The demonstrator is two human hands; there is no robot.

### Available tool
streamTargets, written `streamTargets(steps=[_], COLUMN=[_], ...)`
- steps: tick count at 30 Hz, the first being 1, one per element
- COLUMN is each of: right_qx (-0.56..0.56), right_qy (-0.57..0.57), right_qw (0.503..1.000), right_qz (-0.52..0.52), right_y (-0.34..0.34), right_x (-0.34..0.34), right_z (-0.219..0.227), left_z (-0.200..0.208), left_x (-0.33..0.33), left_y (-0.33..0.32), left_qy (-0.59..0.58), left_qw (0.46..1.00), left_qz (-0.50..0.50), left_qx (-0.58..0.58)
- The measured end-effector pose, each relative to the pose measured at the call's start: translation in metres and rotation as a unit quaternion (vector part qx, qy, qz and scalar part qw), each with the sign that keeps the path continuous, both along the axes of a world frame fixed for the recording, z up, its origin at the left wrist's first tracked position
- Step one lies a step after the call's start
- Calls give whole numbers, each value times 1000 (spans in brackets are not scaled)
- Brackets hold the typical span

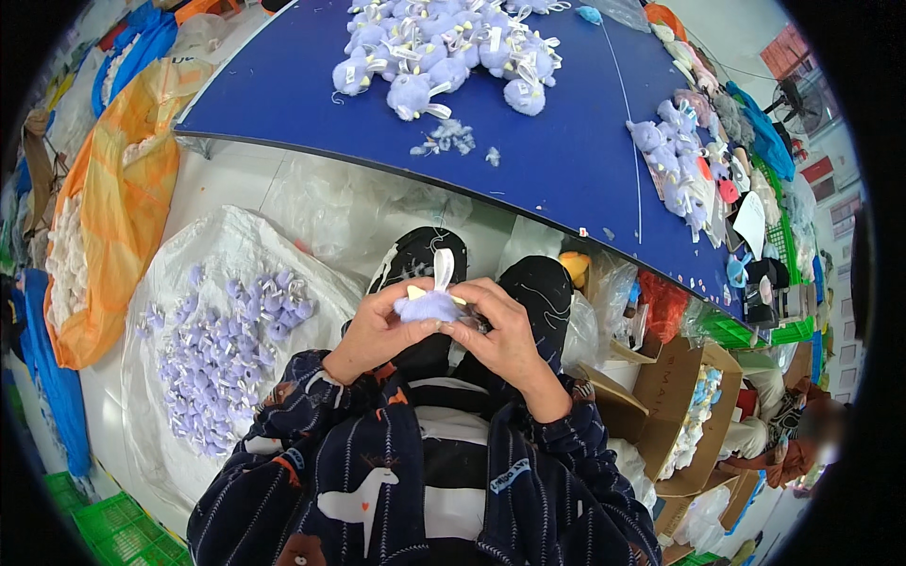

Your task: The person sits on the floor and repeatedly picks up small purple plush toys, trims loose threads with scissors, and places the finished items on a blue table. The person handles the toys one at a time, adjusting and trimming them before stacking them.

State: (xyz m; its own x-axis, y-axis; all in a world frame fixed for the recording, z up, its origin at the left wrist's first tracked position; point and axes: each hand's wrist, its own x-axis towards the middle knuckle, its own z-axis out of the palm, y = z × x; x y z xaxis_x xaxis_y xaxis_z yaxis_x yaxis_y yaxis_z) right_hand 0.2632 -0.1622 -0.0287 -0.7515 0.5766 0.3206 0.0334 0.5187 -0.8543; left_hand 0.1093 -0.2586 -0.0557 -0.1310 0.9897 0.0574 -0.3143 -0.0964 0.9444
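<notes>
Above my lap I hold a small lilac plush toy (429, 307) between both hands. A white ribbon loop (443, 269) stands up from its top, and pale yellow bits show at its sides. My left hand (382, 325) pinches the toy's left side, fingers on top and thumb along the lower edge. My right hand (495, 330) grips its right side the same way. The toy's underside is hidden by my thumbs. Beyond my knees, a blue table (302, 85) bears a pile of similar lilac plush toys (444, 47) with white loops.
Grey-lilac fluff (451, 137) lies near the table's edge. At left, a white sack (151, 283) spread on the floor carries many lilac pieces. An orange bag (123, 217) stands beyond it. Cardboard boxes (661, 406) stand at right; another person (774, 424) sits past them.
</notes>
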Motion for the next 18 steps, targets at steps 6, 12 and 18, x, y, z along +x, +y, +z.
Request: streamTargets(steps=[6, 12, 18], right_qx=[6, -15, -47], right_qy=[-4, -52, -108], right_qw=[999, 996, 992], right_qz=[-31, -77, -49], right_y=[-6, -15, -7], right_x=[-3, -6, 1], right_z=[-8, -23, -25], left_z=[-14, -28, -30], left_x=[14, 24, 13], left_y=[0, 0, 3], left_qy=[-3, 7, 3], left_qw=[997, 988, 995], left_qz=[76, 144, 30], left_qx=[-12, -55, -97])
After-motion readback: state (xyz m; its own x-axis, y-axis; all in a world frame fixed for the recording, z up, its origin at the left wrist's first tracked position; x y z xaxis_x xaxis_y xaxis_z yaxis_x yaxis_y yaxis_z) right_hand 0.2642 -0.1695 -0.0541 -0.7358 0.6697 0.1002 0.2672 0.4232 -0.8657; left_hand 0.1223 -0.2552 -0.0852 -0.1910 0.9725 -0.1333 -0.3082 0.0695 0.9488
